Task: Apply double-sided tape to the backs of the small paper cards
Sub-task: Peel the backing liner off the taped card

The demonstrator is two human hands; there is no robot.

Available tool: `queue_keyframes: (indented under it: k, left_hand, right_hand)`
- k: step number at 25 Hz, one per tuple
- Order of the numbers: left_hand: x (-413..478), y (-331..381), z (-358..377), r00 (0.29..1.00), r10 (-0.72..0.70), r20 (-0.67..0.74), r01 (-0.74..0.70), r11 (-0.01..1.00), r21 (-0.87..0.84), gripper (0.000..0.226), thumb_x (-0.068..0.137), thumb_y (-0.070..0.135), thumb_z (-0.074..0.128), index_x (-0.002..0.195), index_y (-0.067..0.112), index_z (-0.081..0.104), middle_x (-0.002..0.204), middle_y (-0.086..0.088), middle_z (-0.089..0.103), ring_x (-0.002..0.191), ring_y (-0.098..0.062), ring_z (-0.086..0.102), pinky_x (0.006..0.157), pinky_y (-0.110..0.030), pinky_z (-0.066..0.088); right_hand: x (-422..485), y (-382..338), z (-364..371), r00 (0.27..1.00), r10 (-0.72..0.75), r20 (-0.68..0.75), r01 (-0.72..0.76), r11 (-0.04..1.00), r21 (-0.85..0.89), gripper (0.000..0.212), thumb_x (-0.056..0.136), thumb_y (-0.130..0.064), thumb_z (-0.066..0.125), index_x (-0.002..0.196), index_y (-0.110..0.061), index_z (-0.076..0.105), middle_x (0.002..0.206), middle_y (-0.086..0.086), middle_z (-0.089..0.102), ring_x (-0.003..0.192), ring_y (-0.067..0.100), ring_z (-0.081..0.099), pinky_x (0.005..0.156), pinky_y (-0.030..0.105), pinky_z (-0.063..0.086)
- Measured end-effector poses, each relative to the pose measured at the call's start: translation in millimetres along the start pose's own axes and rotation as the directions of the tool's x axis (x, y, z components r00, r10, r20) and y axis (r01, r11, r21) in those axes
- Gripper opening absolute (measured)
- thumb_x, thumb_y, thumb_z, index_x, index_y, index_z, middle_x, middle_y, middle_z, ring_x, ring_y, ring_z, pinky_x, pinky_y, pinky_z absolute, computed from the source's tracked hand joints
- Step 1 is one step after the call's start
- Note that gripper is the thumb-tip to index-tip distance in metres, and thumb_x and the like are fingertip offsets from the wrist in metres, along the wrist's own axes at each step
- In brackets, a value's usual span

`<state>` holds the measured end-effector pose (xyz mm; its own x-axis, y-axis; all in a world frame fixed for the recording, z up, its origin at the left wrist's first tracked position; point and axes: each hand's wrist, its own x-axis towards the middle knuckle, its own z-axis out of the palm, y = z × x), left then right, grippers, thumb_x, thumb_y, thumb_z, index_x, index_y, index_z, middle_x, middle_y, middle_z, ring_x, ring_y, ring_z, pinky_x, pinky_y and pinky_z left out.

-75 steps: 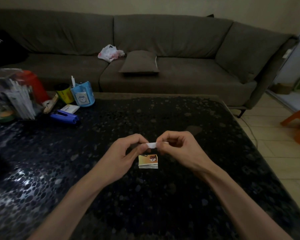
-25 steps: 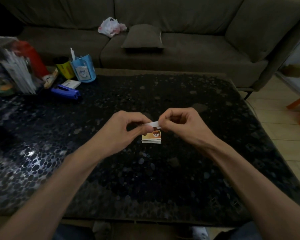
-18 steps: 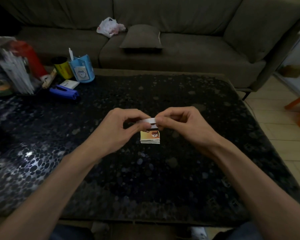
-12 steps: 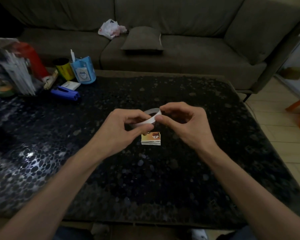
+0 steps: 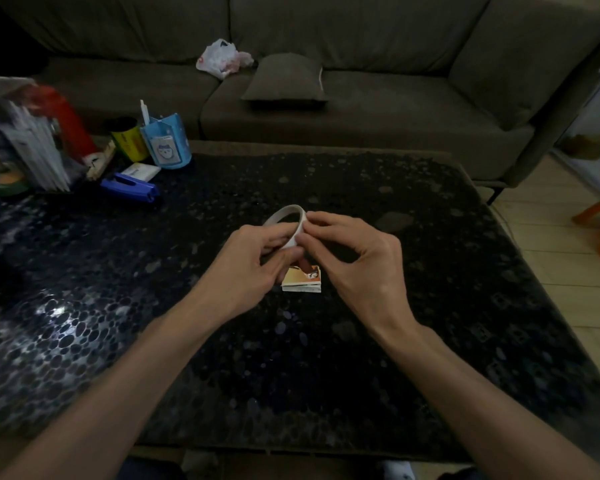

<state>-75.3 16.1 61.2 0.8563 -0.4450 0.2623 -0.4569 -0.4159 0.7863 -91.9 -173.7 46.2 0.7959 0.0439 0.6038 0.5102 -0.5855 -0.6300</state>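
Observation:
A thin white roll of double-sided tape [image 5: 286, 214] is held above the middle of the black pebble-patterned table [image 5: 430, 271]. My left hand [image 5: 257, 261] grips the roll's near side from the left. My right hand [image 5: 357, 258] pinches the roll's right edge with thumb and forefinger. Just below the hands, a small stack of paper cards [image 5: 303, 282] lies on the table, picture side up with an orange print; my fingers cover its upper part.
At the table's back left stand a blue pen holder [image 5: 165, 142], a yellow cup [image 5: 129, 140], a red container [image 5: 66, 116], a clear box of papers [image 5: 21, 140] and a blue stapler [image 5: 130, 188]. A grey sofa [image 5: 361, 98] runs behind the table.
The tape roll has turned from edge-on to tilted up, so its ring shape shows. Both hands rose slightly above the cards. The camera tilted down from three seconds ago.

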Motion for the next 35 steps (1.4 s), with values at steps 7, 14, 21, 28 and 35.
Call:
queue_keyframes:
  k: [7,14,21,28,35]
  left_hand:
    - [0.2,-1.8,2.3,0.999,-0.034,0.014,0.034,0.999,0.027,0.021,0.103,0.017,0.058,0.118,0.021,0.073,0.085,0.005,0.073,0.069,-0.007,0.064,0.069,-0.018,0.054]
    - [2.5,-3.4,4.2,0.998,-0.036,0.05,0.036,0.999,0.007,0.021,0.108,0.019,0.049,0.115,0.021,0.069,0.088,0.008,0.066,0.085,-0.017,0.065,0.075,-0.038,0.054]
    - [3.2,-6.9,2.7,0.997,-0.078,0.015,0.077,0.995,0.064,0.025,0.108,0.03,0.048,0.122,0.035,0.068,0.087,0.005,0.069,0.076,-0.016,0.064,0.063,-0.034,0.054]
    - [8.7,-7.3,-0.3,0.995,-0.095,-0.021,0.096,0.993,0.072,0.023,0.109,0.028,0.047,0.116,0.031,0.068,0.081,0.002,0.064,0.07,-0.014,0.059,0.057,-0.028,0.046]
    - [6.4,-2.4,1.1,0.998,-0.059,0.002,0.058,0.994,0.091,0.026,0.109,0.029,0.047,0.125,0.037,0.065,0.089,0.004,0.07,0.079,-0.02,0.065,0.071,-0.05,0.054]
  right_hand:
    - [7.5,-0.9,-5.5,0.965,0.219,0.143,-0.244,0.95,0.193,0.024,0.088,-0.021,0.083,0.111,-0.019,0.074,0.108,-0.008,0.073,0.101,0.006,0.071,0.089,0.034,0.061]
    - [8.1,-1.3,-5.7,0.972,0.208,0.107,-0.218,0.971,0.096,0.032,0.089,-0.026,0.081,0.12,-0.022,0.074,0.116,-0.012,0.071,0.108,-0.001,0.066,0.095,0.026,0.057]
    - [10.6,2.6,-4.1,0.942,0.291,0.168,-0.322,0.925,0.203,0.01,0.093,-0.025,0.076,0.103,-0.027,0.078,0.098,-0.013,0.073,0.095,0.0,0.069,0.083,0.014,0.054]
    - [13.3,5.7,-7.9,0.915,0.366,0.168,-0.401,0.865,0.3,0.03,0.093,-0.024,0.076,0.121,-0.036,0.073,0.115,-0.015,0.07,0.103,-0.002,0.068,0.088,0.012,0.055]
    - [9.3,0.2,-6.1,0.98,0.126,0.155,-0.125,0.992,-0.015,0.03,0.093,-0.025,0.076,0.123,-0.019,0.076,0.125,-0.007,0.069,0.118,0.003,0.062,0.103,0.032,0.054]
